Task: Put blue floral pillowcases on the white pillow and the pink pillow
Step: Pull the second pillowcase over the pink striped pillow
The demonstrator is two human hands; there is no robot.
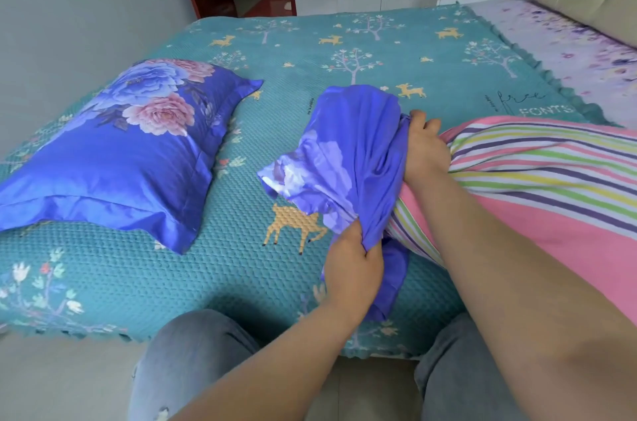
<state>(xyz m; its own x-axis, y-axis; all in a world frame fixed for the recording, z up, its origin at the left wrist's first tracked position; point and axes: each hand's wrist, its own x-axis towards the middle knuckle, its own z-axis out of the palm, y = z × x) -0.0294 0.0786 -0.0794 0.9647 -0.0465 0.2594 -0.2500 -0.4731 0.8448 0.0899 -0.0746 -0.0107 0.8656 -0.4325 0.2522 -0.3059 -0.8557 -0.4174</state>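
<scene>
Across the whole frame, a teal bedspread [275, 51] printed with deer and trees is spread over the bed, and both pillows lie on it.

At right of the frame, the pink pillow [537, 186], striped along its upper part, is seen lying with its left end pointed toward frame centre. Most of its length is bare. It is judged that this pillow is at an early stage of covering.

At left of the frame, a pillow already dressed in a blue floral pillowcase [113, 151] is laid flat, well apart from the pink one. Its filling is hidden, so its colour cannot be told; from the task it is judged to be the white pillow, and that half of the work is counted as done.

At centre, the second blue floral pillowcase [344, 158] is bunched over the left end of the pink pillow, with only that end inside.

The right hand [422, 151] is placed at the upper edge of the case opening, against the pillow; its fingers are largely hidden in the cloth, so its grip cannot be told. The left hand [351, 258] is closed on the lower edge of the case, cloth gathered in its fingers.

Remaining work, as judged: the case is to be drawn along the full pillow, then straightened.
</scene>
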